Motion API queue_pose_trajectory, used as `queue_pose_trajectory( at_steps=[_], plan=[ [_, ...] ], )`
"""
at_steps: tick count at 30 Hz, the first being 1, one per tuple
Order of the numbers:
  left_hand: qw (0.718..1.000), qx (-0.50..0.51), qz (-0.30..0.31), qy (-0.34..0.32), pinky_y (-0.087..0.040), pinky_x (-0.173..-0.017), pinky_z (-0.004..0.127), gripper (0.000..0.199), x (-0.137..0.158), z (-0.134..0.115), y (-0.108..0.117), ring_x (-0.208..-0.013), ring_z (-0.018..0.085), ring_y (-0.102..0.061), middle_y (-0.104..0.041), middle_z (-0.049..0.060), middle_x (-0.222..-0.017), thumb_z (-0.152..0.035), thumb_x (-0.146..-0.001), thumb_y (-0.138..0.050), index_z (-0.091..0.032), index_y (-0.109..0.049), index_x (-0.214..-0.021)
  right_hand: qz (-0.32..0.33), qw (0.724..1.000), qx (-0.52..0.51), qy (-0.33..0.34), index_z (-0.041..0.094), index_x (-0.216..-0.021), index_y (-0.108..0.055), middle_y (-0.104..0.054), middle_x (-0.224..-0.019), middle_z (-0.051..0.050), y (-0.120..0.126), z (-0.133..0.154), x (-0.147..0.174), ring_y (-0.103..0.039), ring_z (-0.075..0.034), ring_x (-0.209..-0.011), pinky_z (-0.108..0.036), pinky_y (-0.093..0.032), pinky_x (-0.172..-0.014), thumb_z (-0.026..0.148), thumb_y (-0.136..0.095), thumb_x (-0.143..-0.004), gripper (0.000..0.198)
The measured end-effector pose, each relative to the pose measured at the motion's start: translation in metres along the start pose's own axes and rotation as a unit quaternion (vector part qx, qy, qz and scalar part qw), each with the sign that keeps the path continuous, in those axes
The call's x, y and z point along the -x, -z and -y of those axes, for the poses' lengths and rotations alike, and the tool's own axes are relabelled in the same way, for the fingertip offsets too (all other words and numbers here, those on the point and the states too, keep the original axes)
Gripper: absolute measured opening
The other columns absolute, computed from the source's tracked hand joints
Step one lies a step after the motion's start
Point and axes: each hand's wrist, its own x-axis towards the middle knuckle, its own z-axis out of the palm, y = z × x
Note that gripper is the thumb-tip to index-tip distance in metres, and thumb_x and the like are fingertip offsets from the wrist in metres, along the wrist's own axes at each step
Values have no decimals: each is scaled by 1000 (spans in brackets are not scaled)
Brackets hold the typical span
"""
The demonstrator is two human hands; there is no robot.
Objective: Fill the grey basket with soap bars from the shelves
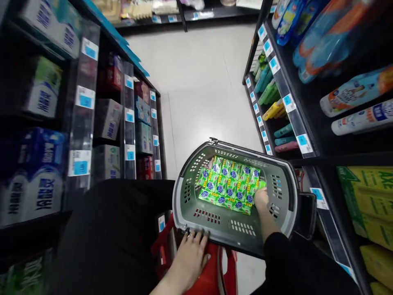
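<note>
A grey shopping basket (221, 227) with slotted walls stands in the aisle below me. Inside it, several green packets with blue-and-white logos (229, 191) lie in neat rows. My right hand (261, 198) reaches into the basket at the right end of the rows, its fingers closed on a green packet (260, 185) that they partly hide. Along the near rim, my left hand (193, 255) rests with its fingers stretched out, fingertips at the basket's edge. Beneath that hand is a red bag (210, 272), partly covered by the basket.
Shelves with boxed goods (43, 172) rise on the left, close to my black-clothed leg (101, 237). The right-hand shelves hold spray bottles (356, 96) and yellow-green packs (368, 196). Pale floor (205, 82) runs to a cross shelf (211, 16) at the far end.
</note>
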Motion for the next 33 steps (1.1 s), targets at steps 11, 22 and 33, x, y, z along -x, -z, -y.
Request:
queue_pose_trajectory(
  at_steps=[11,22,33],
  plan=[
    [998,9,60,-12,-23,-123,57,62,-8,-5,3,-144,37,-33,-39,17,-154,-28,-93,-44,-14,-34,-152,97,988,115,38,-2,-135,-41,-65,-104,-30,1,-25,-31,-67,-30,-110,-38,-51,-89,14,-42,-92,46],
    [999,37,17,-21,-28,-120,59,61,-9,0,-7,-141,37,-38,-42,19,-152,-29,-90,-48,-15,-40,-150,152,974,148,78,2,-132,-39,-65,-111,-27,9,-24,-36,-67,-25,-109,-31,-49,-89,1,-36,-91,41],
    [998,-12,-20,-52,-31,-117,56,60,1,-9,3,-136,38,-44,-47,20,-148,-30,-92,-44,-11,-41,-149,109,957,75,259,16,-125,-57,-66,-122,-16,132,-42,84,-64,-26,-114,-34,-48,-96,29,-55,-95,33]
  ],
)
